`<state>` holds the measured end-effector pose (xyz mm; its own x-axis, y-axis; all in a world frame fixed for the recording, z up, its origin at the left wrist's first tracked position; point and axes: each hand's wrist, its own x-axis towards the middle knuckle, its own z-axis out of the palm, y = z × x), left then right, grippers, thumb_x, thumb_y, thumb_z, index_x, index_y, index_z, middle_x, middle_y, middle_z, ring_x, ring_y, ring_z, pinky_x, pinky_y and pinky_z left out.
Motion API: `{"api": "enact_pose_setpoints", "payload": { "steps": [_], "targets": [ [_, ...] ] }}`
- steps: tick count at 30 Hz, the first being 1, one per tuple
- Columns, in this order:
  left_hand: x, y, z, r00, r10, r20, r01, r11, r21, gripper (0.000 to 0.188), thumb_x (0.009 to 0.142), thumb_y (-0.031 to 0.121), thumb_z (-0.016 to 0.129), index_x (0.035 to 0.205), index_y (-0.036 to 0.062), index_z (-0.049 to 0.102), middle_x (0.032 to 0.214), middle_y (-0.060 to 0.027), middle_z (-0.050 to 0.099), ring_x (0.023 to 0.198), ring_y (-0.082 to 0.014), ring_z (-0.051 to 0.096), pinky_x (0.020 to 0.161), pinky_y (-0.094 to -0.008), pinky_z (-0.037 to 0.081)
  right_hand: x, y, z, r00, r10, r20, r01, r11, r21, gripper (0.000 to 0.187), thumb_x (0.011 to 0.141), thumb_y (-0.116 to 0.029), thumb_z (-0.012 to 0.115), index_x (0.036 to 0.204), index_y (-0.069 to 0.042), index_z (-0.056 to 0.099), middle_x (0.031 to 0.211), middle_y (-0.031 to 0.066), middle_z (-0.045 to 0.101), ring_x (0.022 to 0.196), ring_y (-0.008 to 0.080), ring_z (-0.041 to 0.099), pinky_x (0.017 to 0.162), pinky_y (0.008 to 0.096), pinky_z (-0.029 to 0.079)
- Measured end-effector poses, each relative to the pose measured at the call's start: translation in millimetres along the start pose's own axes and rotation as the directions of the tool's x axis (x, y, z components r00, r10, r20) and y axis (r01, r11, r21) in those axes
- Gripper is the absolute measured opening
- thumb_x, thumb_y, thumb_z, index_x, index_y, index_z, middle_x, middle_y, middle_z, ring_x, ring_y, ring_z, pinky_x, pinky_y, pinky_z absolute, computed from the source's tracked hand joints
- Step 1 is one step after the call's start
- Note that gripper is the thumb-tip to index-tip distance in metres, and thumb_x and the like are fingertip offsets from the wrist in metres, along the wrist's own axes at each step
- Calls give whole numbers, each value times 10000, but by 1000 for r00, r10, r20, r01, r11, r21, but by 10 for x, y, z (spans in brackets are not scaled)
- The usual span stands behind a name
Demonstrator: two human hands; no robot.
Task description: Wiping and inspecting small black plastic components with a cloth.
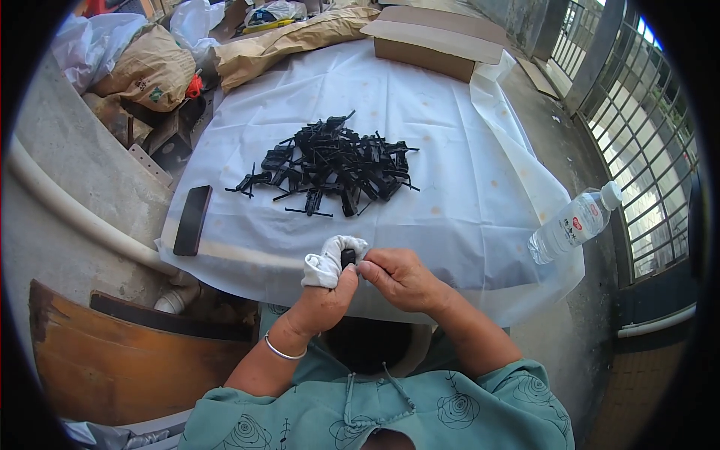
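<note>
Close to the near edge of the table, my left hand [327,301] is closed around a small black piece [348,258], its thumb pressed against the piece. White cloth [324,268] covers the fingers of that hand. My right hand [403,279] meets it from the right, with thumb and forefinger pinched at the black piece; what lies between those fingertips is hidden. Beyond both hands lies a loose heap of small black parts [334,161] with thin sticks poking out, on a white plastic sheet [457,202].
A dark phone [193,220] lies at the table's left edge, and a clear water bottle [574,225] is at the right edge. At the far end are an open cardboard box [431,46] and brown paper [292,46]. Bags [150,67] are piled at far left; a barred gate [645,142] stands right.
</note>
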<state>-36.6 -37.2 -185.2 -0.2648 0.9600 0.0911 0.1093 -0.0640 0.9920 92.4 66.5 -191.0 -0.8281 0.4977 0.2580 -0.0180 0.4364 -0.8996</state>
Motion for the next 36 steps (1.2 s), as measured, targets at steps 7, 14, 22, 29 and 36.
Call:
{"api": "enact_pose_setpoints", "payload": {
  "steps": [7, 14, 22, 29, 36],
  "targets": [
    [-47, 55, 59, 950, 313, 0, -291, 881, 373, 225, 809, 22, 424, 1031, -4, 453, 880, -160, 533, 800, -286, 538, 743, -315, 437, -41, 8, 71, 991, 115, 64, -118, 992, 42, 241, 886, -175, 511, 726, 2, 545, 585, 96, 502, 533, 135, 412, 521, 295, 388],
    [235, 139, -397, 995, 72, 70, -100, 797, 595, 349, 882, 255, 531, 1076, -34, 529, 931, -147, 579, 801, -246, 584, 734, -326, 464, -1, -119, -414, 882, 267, 390, -191, 956, -222, 261, 850, -234, 530, 757, 7, 569, 624, 181, 539, 549, 321, 496, 553, 380, 413],
    [907, -447, -632, 958, 212, -194, 99, 389, 916, 328, 809, 110, 562, 1101, -16, 481, 952, -166, 572, 905, -285, 564, 809, -346, 440, 29, 113, -51, 995, -82, -48, 67, 964, -258, 163, 803, -165, 624, 808, -12, 569, 602, 104, 522, 494, 206, 477, 477, 311, 400],
    [305, -179, -141, 983, 69, -168, -22, 964, 265, 301, 822, 72, 532, 1104, -21, 482, 919, -121, 582, 711, -150, 577, 642, -281, 480, 22, 50, 133, 944, -250, -214, 189, 945, -267, 185, 745, -69, 673, 877, -23, 552, 641, 86, 549, 506, 174, 502, 467, 273, 408],
    [75, -53, -17, 990, -74, 124, 109, 946, -307, 276, 853, 39, 531, 1122, 11, 476, 909, -50, 563, 703, -51, 518, 590, -184, 432, -6, -23, 114, 923, -134, -360, 104, 989, -103, 140, 786, -69, 651, 808, -20, 521, 622, 39, 523, 541, 67, 469, 469, 221, 378]
  ]
}}
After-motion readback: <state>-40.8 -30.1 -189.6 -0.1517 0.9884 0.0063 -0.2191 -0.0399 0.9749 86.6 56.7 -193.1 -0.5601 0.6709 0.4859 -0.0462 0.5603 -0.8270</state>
